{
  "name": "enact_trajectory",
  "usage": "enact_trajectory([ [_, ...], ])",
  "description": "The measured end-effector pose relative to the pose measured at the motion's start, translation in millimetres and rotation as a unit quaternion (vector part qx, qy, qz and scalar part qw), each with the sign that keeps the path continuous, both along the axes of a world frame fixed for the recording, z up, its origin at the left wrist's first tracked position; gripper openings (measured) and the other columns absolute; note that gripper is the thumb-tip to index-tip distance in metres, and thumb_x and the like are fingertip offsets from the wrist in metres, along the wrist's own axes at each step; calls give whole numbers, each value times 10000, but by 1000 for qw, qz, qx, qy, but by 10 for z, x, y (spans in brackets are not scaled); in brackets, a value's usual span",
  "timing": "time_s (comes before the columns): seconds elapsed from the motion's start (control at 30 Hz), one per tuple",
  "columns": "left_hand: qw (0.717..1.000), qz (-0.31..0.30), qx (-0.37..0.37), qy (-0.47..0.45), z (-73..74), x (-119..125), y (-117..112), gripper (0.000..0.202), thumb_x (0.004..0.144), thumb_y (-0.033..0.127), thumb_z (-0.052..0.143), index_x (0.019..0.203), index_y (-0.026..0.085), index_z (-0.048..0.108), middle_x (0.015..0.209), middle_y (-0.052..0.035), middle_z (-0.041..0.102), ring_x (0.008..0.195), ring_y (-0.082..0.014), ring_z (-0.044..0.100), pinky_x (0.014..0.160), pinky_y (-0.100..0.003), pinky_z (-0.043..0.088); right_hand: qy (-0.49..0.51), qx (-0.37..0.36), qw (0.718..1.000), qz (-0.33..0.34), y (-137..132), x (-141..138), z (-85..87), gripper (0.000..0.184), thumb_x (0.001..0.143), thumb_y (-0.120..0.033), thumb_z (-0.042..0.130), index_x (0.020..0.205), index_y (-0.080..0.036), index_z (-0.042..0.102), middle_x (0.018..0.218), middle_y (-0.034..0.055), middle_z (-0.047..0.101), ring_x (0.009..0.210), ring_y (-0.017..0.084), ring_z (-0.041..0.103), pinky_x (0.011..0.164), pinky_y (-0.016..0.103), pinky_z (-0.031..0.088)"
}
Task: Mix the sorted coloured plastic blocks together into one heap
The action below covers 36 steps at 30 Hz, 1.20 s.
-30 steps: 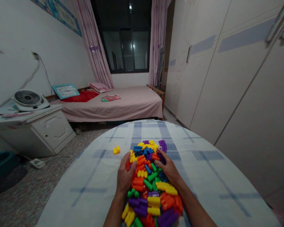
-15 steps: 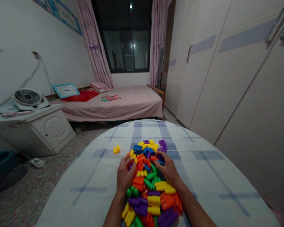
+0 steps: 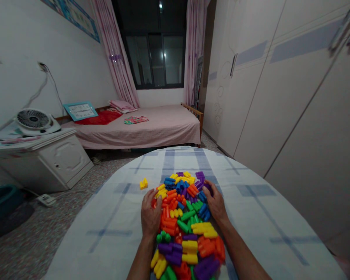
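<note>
A heap of bright plastic toy building blocks (image 3: 187, 216), made of short joined tubes in red, yellow, green, blue and purple, lies on the table in front of me. My left hand (image 3: 151, 213) rests along the heap's left side, fingers curved and thumb apart, against red and yellow blocks. On the opposite side my right hand (image 3: 216, 203) is open too, its thumb and fingers spread around the edge by a dark purple block (image 3: 209, 189) and some blue blocks (image 3: 203, 211). Neither hand has lifted a block; the fingertips are partly hidden.
A blue-and-white checked tablecloth (image 3: 111, 217) covers the rounded table. One yellow block (image 3: 144, 184) lies apart at the left. Beyond are a bed (image 3: 163, 128), a cabinet (image 3: 61, 163) with a fan (image 3: 35, 119), and a tall wardrobe (image 3: 280, 97) on the right.
Both hands have spread outward from the heap, the right one moving right and slightly up. Blue, red and green blocks on the right side now show more.
</note>
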<state>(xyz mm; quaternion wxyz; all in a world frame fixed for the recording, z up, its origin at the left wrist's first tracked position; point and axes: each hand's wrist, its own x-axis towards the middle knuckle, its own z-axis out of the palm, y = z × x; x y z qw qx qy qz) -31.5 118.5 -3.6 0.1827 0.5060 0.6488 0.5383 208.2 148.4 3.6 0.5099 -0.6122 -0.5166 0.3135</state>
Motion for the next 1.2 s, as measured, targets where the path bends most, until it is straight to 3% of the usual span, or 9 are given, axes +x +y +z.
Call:
enact_trajectory([
  [0.17, 999, 33, -33, 17, -34, -5, 5, 484, 816, 450, 455, 1148, 133, 607, 1299, -136, 523, 1273, -241, 451, 1154, -451, 329, -55, 0, 998, 26, -19, -59, -12, 720, 765, -554, 503, 1365, -160, 451, 1412, 99, 442, 1322, 232, 415, 1168, 437, 283],
  [0.3, 995, -73, -69, -14, -20, 31, -8, 500, 796, 457, 535, 1217, 190, 574, 1271, -87, 573, 1211, -197, 521, 1128, -394, 377, -98, -27, 984, 143, -79, -149, 61, 767, 713, -516, 603, 1385, -186, 434, 1447, 75, 402, 1362, 222, 371, 1191, 428, 251],
  [0.4, 991, -125, -53, -6, 2, 52, -17, 551, 761, 453, 607, 1251, 209, 551, 1315, -71, 542, 1248, -184, 495, 1134, -369, 374, -103, -28, 977, 183, -118, -211, 110, 818, 635, -475, 702, 1365, -195, 461, 1436, 73, 415, 1350, 230, 382, 1182, 425, 271],
  [0.6, 988, -125, -50, -76, 42, 53, -31, 537, 758, 434, 604, 1239, 203, 544, 1313, -86, 523, 1048, -150, 604, 971, -306, 499, 26, -35, 977, 210, -136, -243, 137, 682, 690, -426, 678, 1310, -199, 507, 1291, 68, 558, 1197, 199, 532, 1099, 403, 388],
  [0.7, 986, -116, -52, -106, 62, 51, -38, 496, 749, 429, 603, 1178, 182, 575, 1237, -88, 574, 932, -132, 626, 874, -271, 525, 87, -42, 967, 236, -143, -254, 161, 541, 702, -457, 667, 1165, -184, 609, 1182, 66, 629, 1085, 187, 596, 1022, 375, 457],
  [0.8, 988, -101, -60, -103, 87, 44, -46, 417, 740, 456, 592, 1032, 162, 636, 1068, -69, 649, 887, -139, 626, 844, -266, 516, 116, -51, 969, 214, -133, -246, 173, 490, 694, -526, 645, 1021, -162, 656, 1054, 66, 676, 963, 171, 631, 891, 314, 516],
  [0.93, 991, -81, -72, -79, 103, 27, -54, 328, 754, 443, 546, 870, 159, 663, 910, -41, 675, 892, -149, 616, 847, -263, 493, 121, -42, 988, 92, -65, -147, 112, 521, 719, -551, 571, 1024, -134, 637, 955, 87, 684, 857, 164, 632, 794, 294, 524],
  [1.07, 995, -45, -55, -65, 77, 14, -50, 313, 781, 407, 514, 918, 169, 664, 976, -46, 667, 927, -150, 612, 886, -277, 488, 57, -19, 998, 12, -4, -41, 8, 514, 752, -489, 508, 1116, -140, 611, 1116, 100, 647, 1028, 199, 606, 982, 384, 466],
  [1.2, 997, -49, -41, -43, 67, 30, -39, 382, 785, 421, 536, 1059, 180, 649, 1130, -72, 644, 1044, -167, 599, 986, -316, 472, -30, -26, 998, 58, -38, -81, 3, 583, 758, -485, 533, 1253, -179, 566, 1304, 80, 555, 1228, 226, 510, 1122, 442, 347],
])
